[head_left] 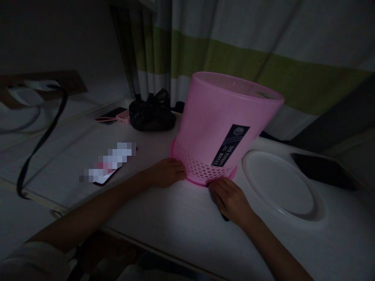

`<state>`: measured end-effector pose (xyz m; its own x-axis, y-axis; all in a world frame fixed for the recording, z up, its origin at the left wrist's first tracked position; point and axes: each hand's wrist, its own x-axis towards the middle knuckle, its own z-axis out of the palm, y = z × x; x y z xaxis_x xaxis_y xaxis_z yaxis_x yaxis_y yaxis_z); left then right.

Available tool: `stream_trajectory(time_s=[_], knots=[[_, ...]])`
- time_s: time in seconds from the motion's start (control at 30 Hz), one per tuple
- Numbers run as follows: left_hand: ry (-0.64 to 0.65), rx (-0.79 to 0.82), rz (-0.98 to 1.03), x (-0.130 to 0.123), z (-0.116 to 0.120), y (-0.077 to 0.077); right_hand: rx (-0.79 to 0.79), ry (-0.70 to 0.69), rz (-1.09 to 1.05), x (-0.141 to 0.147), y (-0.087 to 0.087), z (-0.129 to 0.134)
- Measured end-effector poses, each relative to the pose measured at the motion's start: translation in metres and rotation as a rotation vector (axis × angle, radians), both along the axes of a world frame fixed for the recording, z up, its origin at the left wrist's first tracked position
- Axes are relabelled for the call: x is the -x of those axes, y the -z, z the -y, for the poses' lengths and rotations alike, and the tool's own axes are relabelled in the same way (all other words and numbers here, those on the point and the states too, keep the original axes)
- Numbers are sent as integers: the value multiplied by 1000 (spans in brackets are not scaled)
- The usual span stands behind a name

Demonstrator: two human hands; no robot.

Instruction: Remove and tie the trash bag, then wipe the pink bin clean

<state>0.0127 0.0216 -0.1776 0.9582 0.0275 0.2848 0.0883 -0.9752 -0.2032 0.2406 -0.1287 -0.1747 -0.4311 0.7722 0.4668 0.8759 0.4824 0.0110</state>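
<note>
A pink plastic garbage bin [216,117] stands upright on the white tabletop, with a dark label on its side and a band of holes low down. At the bin's left, the fingers of my left hand [168,172] are pressed together against its base rim. My right hand [230,197] is closed in a pinch near the front of that rim. A slim black object [225,217] is in it, with a dark end touching or close to the rim; the palm hides most of it, so I cannot tell its kind.
Right of the bin lies a round white lid or tray [281,187], with a dark flat object [324,171] beyond. To the left are a lit phone [113,166], a knotted black plastic bag [152,113], a pink power bank [123,117] and a hanging black cable [41,144].
</note>
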Motion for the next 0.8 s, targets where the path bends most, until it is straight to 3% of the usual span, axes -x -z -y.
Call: stream_trajectory(time_s=[0.8], knots=[[-14, -2, 12, 5, -4, 5, 50, -16, -30, -19, -2, -3]])
